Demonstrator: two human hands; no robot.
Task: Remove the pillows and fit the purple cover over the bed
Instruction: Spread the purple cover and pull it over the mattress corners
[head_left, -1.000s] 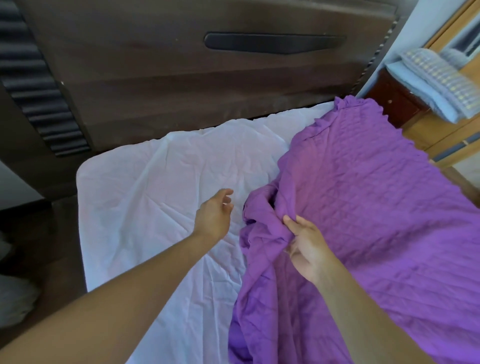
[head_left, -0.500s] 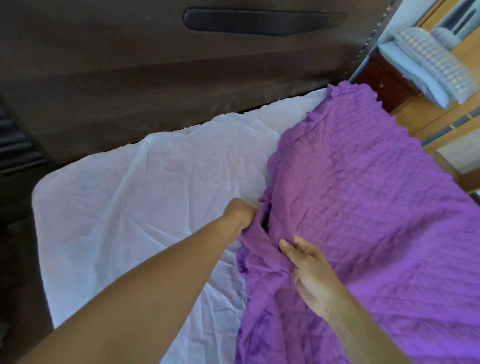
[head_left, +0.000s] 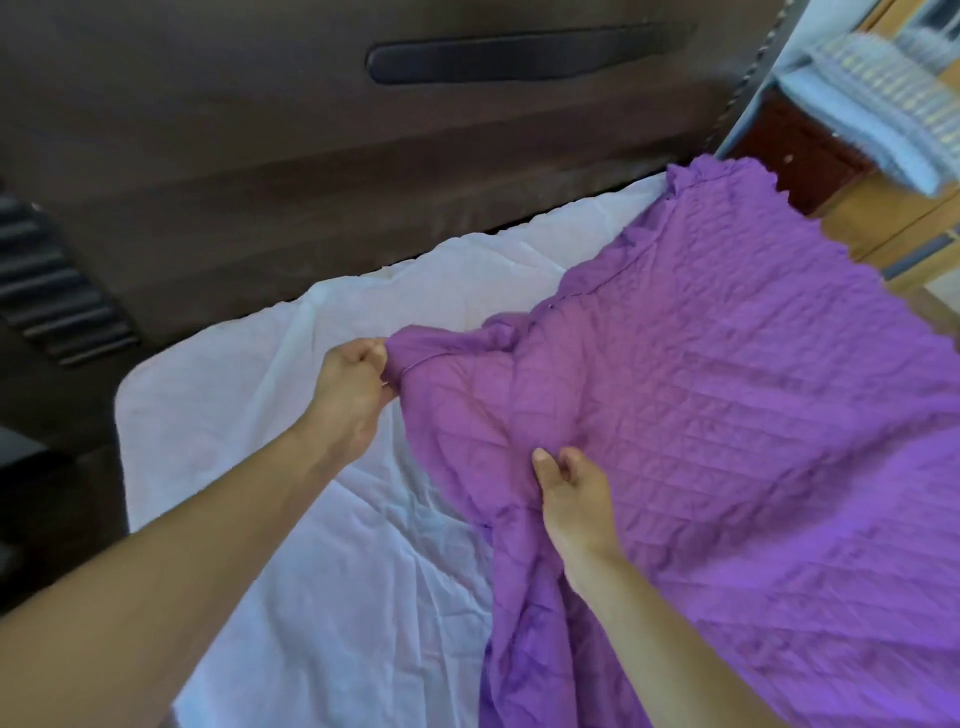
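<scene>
Cover (head_left: 727, 395) on bed's (head_left: 249, 415) right — headboard (head_left: 260, 156) behind

And there was 1 purple cover (head_left: 727, 415), just the 1. 2 hands were in play: 1 left hand (head_left: 353, 395) and 1 right hand (head_left: 576, 493). 1 white sheet (head_left: 260, 441) showed, with 1 dark headboard (head_left: 311, 182) carrying 1 long inset panel (head_left: 519, 54). Far right, 2 pillows (head_left: 883, 98) were stacked, with 1 reddish cabinet (head_left: 800, 150) by them.

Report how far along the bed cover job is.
Done: pillows sit stacked on the side cabinet. In hand: left hand and right hand grip the purple cover near its edge. Left: the white sheet on the left side lies uncovered.
</scene>
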